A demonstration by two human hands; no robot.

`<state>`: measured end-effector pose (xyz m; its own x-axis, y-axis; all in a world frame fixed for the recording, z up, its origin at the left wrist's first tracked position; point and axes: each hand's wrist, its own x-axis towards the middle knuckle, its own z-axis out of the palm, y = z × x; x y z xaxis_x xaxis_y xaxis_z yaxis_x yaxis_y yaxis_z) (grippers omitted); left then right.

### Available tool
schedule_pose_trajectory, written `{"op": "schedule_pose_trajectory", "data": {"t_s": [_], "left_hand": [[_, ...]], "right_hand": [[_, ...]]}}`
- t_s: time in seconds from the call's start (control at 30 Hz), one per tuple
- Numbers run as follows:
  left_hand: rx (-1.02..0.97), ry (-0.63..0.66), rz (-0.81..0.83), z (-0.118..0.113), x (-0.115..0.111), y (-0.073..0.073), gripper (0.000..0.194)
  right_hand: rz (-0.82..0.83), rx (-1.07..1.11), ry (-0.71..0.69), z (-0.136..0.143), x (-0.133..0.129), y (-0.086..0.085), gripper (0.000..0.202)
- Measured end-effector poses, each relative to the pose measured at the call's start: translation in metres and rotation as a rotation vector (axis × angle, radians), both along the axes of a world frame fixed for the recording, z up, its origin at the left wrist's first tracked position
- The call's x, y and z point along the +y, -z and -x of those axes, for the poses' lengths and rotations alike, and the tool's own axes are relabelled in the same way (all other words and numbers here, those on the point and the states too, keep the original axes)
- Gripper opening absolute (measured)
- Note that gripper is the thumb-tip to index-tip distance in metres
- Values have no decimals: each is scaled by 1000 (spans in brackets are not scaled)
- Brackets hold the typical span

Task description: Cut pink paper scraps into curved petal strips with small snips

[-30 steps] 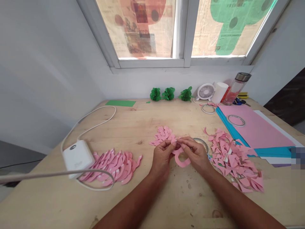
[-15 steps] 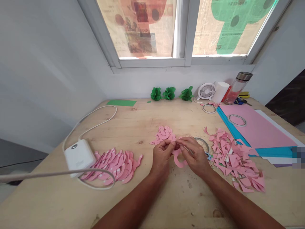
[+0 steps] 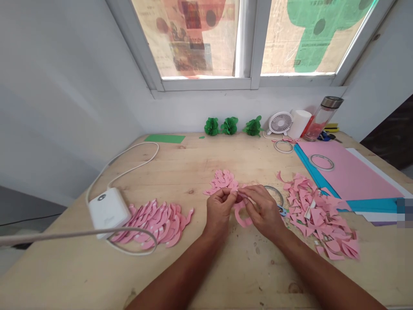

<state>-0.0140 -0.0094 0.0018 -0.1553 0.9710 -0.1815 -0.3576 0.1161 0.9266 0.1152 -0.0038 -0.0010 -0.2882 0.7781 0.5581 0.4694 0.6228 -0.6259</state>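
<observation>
Clearly, in the head view, both hands meet over the middle of the surface (image 3: 206, 267), a pink strip (image 3: 242, 221) pinched between them. The left hand (image 3: 222, 212) grasps its upper end between thumb and forefinger, and the right hand (image 3: 263, 210) pinches close beside, fingertips nearly touching the left's; just what the fingertips grip is too small to tell. Below them the strip comes down toward the person, bows out to the left, then hooks round to the right, its lower part passing near the right hand. Its long axis is thus a curve, running roughly from the fingertips toward the near edge, with the hollow side facing right. The far end is hidden by the fingers.

Just beyond the left hand lies a small heap (image 3: 222, 180) of pink pieces. Farther left, curved cutouts (image 3: 166, 226) overlap in a row, most with their long axes slanting from far right to near left, beside a white box (image 3: 109, 211). Past the right hand, a grey ring (image 3: 278, 194) and a blue tool (image 3: 283, 211) lie partly covered, near the pink scraps (image 3: 309, 209).
</observation>
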Motion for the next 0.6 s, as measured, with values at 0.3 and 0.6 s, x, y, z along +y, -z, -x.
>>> {"op": "schedule_pose_trajectory", "data": {"t_s": [0.3, 0.6], "left_hand": [[85, -20, -8, -1, -1, -1, 14], [112, 5, -32, -3, -3, -2, 13]], "right_hand": [[-51, -56, 87, -1, -1, -1, 30], [-29, -34, 125, -3, -1, -1, 27]]}}
